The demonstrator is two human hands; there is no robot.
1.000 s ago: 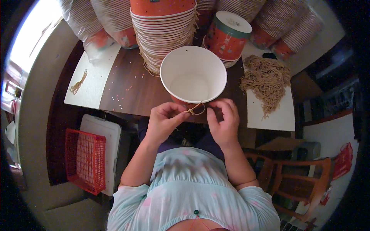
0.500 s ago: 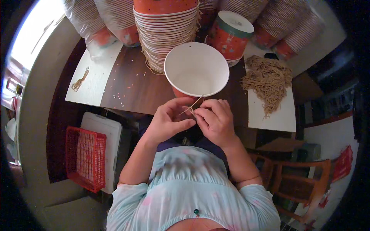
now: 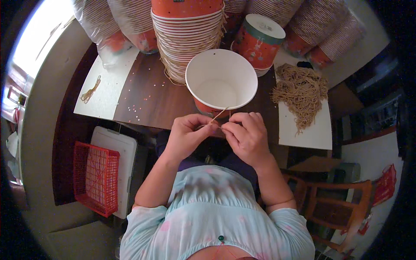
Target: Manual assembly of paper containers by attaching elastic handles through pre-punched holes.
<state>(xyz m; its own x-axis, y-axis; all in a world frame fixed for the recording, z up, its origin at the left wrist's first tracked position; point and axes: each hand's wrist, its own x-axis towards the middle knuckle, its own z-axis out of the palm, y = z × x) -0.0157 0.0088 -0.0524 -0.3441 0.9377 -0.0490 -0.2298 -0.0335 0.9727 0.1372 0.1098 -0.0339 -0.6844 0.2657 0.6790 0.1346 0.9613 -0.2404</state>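
Note:
A red paper bucket (image 3: 221,82) with a white inside stands at the table's front edge, its mouth tipped toward me. A tan string (image 3: 219,114) runs from the bucket's near rim down to my fingers. My left hand (image 3: 189,135) pinches the string between thumb and forefinger, just below the rim. Close by on the right, my right hand (image 3: 248,135) holds a thin string end between its thumb and fingers. Whether a knot lies under the left fingertips is hidden.
A tall stack of red buckets (image 3: 188,39) with strings stands behind. An upside-down bucket (image 3: 262,41) is at its right. Tangled tan strings (image 3: 301,93) lie on the right, a small string bundle (image 3: 91,90) on the left. A red basket (image 3: 96,177) sits below left.
My left thumb and forefinger have closed on the string, where they were apart before. My right hand has shifted slightly right, drawing the string end outward.

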